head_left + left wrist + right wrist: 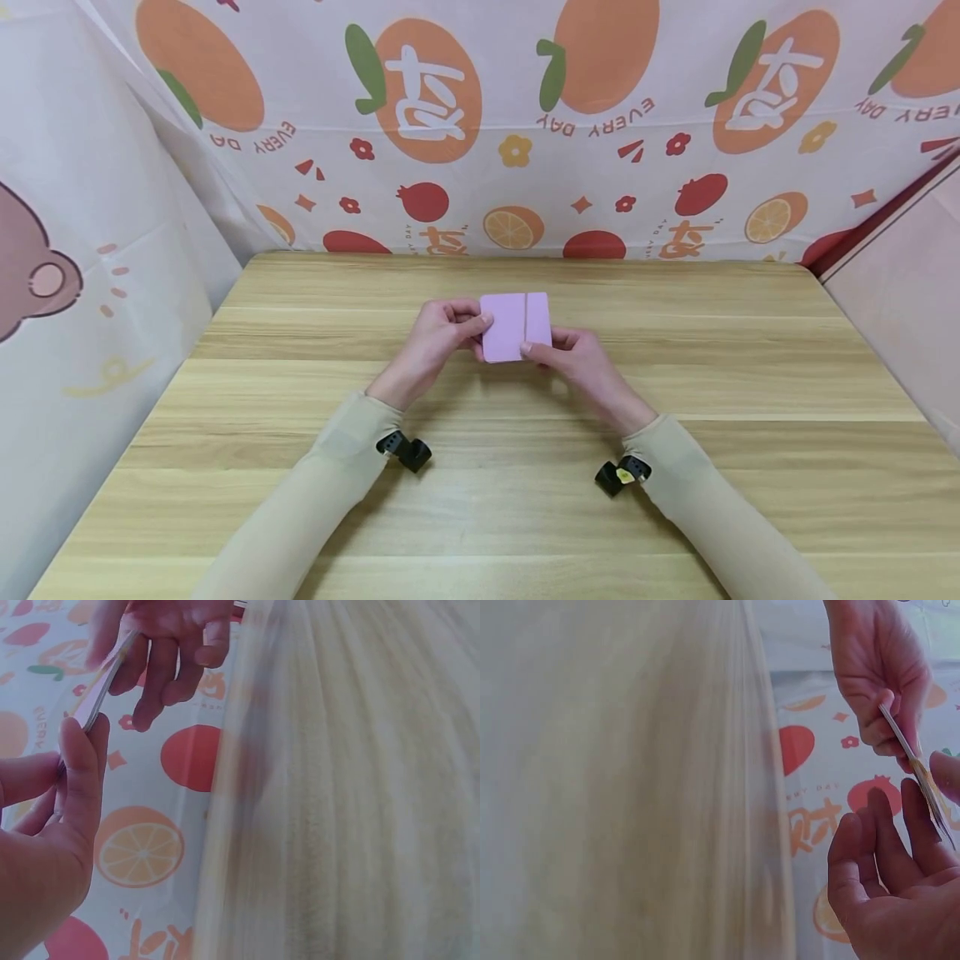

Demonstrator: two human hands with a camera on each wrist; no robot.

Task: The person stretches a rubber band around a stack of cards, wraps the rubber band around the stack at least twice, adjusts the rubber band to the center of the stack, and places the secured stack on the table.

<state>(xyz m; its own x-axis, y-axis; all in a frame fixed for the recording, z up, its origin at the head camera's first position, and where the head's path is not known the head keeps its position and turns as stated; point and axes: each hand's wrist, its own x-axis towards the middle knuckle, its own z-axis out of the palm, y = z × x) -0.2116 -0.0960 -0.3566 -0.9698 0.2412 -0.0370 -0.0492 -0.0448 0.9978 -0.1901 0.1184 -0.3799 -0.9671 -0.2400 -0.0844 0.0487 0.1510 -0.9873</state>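
Both hands hold up a thin pink square pad [504, 327] with a narrow tan band [526, 321] running across it, right of its middle. My left hand [441, 332] pinches the pad's left edge, thumb on the front face. At the lower right my right hand [583, 360] grips it, its thumb over the band's lower end. Seen nearly edge-on in the left wrist view, the pad [101, 694] looks slim and layered. In the right wrist view the right hand's other fingers [889, 847] spread loosely behind the pad.
A wood-grain table [480, 500] lies under the hands. Behind it hangs a white cloth [300, 200] printed with oranges and red fruit; another pale cloth [90, 208] hangs at the left. Small dark cameras [405, 450] sit on both wrists, over beige sleeves [315, 500].
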